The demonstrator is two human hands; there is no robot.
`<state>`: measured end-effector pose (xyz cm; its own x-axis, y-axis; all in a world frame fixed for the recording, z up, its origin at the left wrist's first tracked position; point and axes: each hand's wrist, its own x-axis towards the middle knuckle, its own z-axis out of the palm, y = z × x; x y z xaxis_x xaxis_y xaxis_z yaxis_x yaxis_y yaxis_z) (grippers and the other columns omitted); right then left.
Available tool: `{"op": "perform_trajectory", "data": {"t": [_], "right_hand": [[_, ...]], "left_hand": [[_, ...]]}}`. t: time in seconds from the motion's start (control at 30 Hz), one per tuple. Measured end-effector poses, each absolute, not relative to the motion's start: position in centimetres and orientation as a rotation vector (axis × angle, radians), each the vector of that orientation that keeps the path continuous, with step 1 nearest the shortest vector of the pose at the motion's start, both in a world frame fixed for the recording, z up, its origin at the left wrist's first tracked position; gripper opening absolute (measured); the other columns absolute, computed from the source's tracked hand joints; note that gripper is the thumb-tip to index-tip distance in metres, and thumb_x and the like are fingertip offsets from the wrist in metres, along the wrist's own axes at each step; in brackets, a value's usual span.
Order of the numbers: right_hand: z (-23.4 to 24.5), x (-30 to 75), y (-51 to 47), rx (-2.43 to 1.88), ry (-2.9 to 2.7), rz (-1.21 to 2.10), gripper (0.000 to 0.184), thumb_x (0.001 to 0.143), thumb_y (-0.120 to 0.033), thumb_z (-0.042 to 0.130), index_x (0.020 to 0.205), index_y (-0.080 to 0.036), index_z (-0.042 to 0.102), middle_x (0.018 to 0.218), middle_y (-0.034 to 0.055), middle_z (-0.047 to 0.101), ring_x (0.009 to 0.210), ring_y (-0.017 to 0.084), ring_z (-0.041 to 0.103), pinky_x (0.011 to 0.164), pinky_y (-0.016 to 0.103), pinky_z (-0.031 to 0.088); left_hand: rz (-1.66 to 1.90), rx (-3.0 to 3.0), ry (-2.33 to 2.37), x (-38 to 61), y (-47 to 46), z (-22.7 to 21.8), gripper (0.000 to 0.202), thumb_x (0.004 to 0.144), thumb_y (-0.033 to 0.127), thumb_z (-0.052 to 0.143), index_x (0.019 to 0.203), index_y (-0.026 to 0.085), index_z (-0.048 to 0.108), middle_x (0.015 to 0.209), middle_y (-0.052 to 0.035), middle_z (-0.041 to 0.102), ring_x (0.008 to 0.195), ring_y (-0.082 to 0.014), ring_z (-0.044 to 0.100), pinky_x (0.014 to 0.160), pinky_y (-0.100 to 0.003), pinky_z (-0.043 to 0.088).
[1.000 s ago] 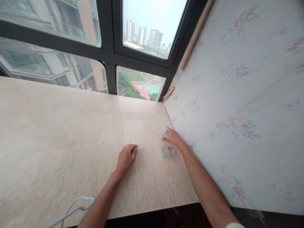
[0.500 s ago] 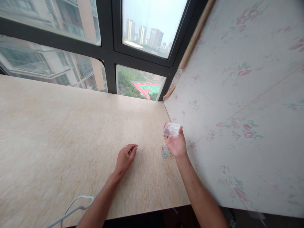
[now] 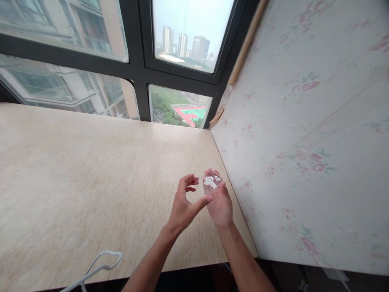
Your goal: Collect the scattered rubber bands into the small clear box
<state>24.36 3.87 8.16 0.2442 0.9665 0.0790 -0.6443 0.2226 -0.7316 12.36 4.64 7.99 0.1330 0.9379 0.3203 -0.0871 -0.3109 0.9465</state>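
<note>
Above the near right corner of the table (image 3: 91, 174), close to its right edge: right hand (image 3: 220, 207), palm up, lifted clear of the tabletop. Pinched at its fingertips, a small clear box (image 3: 212, 181) of see-through plastic with white marks on it, tilted, held off the table rather than resting on it. Narrow grip there, fingers closed round the box from below and behind; contents too small to tell. Just to the left, likewise above the table: left hand (image 3: 184, 205), holding nothing, fingers curled loosely into an open claw, thumb stretched out toward the right palm and touching it or nearly so, hard to tell which. Left fingers apart from the box, a small gap between. Both forearms bare, rising from past the table's near edge. At the table's near left edge, a white loop (image 3: 100, 261), cord or hanger, cannot tell, partly out of frame and well apart from both hands. Tabletop pale, marbled beige. Along the table's far edge, a dark-framed window (image 3: 138, 77) onto tall buildings and a red-and-green sports court. Along the table's right edge, a floral wall panel (image 3: 304, 134), pale with pink flowers. High above the table's far right corner, a wooden strip (image 3: 246, 42) between panel and window.
</note>
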Motion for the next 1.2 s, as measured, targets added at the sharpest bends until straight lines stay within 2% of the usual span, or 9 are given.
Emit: {"op": "perform_trajectory", "data": {"t": [0.13,0.23,0.3,0.5,0.6,0.8,1.2], "right_hand": [[7.9,26.3,2.8,-0.720,-0.841,1.131,0.047,0.085,-0.042,0.062,0.128,-0.028,0.050,0.139,0.0074,0.048,0.132,0.023,0.040,0.113,0.048,0.027],[7.5,28.6,2.2,-0.854,-1.089,1.022,0.057,0.081,-0.030,0.069,0.133,-0.031,0.044,0.143,0.0070,0.043,0.132,0.025,0.040,0.109,0.049,0.034],[7.1,30.0,1.9,-0.992,-1.259,0.906,0.061,0.082,-0.026,0.067,0.136,-0.033,0.041,0.144,0.0061,0.041,0.132,0.024,0.041,0.107,0.047,0.037],[5.8,33.5,1.1,-1.477,-1.642,0.504,0.055,0.089,-0.032,0.058,0.141,-0.030,0.041,0.144,0.0035,0.042,0.131,0.022,0.041,0.111,0.043,0.032],[5.0,34.6,0.9,-1.592,-1.676,0.519,0.055,0.091,-0.037,0.054,0.142,-0.028,0.039,0.144,0.0032,0.042,0.133,0.021,0.038,0.112,0.042,0.030],[2.7,35.8,0.9,-1.709,-1.649,0.589,0.052,0.094,-0.039,0.044,0.144,-0.028,0.036,0.146,0.0015,0.039,0.135,0.021,0.036,0.112,0.043,0.029],[1.3,35.9,1.0,-1.693,-1.518,0.700,0.050,0.093,-0.034,0.045,0.142,-0.027,0.040,0.143,0.0031,0.043,0.132,0.019,0.040,0.111,0.042,0.031]], "left_hand": [[1.318,1.501,0.812,12.0,5.2,7.8,0.059,0.073,0.035,0.075,0.121,0.021,0.045,0.119,-0.0108,0.055,0.107,-0.0227,0.056,0.086,-0.038,0.050],[1.277,1.675,0.800,11.3,5.9,7.8,0.059,0.074,0.034,0.074,0.124,0.022,0.046,0.122,-0.0107,0.055,0.109,-0.0231,0.056,0.088,-0.039,0.050],[1.236,1.796,0.801,11.1,6.6,7.8,0.059,0.075,0.035,0.073,0.126,0.023,0.046,0.123,-0.0103,0.056,0.110,-0.0232,0.056,0.089,-0.040,0.049],[0.992,1.985,0.811,12.7,8.7,5.9,0.059,0.077,0.040,0.069,0.128,0.024,0.045,0.130,-0.0102,0.053,0.119,-0.0248,0.051,0.098,-0.044,0.043],[0.877,2.030,0.838,13.9,9.4,4.5,0.063,0.076,0.040,0.070,0.130,0.024,0.043,0.133,-0.0096,0.051,0.122,-0.0252,0.048,0.102,-0.045,0.039],[0.701,2.083,0.890,15.9,10.1,2.6,0.065,0.077,0.035,0.069,0.134,0.024,0.040,0.134,-0.0072,0.052,0.120,-0.0263,0.049,0.101,-0.044,0.040],[0.677,2.086,0.915,17.0,9.8,0.6,0.064,0.077,0.036,0.069,0.132,0.022,0.042,0.135,-0.0102,0.051,0.124,-0.0253,0.047,0.104,-0.044,0.038]]}}
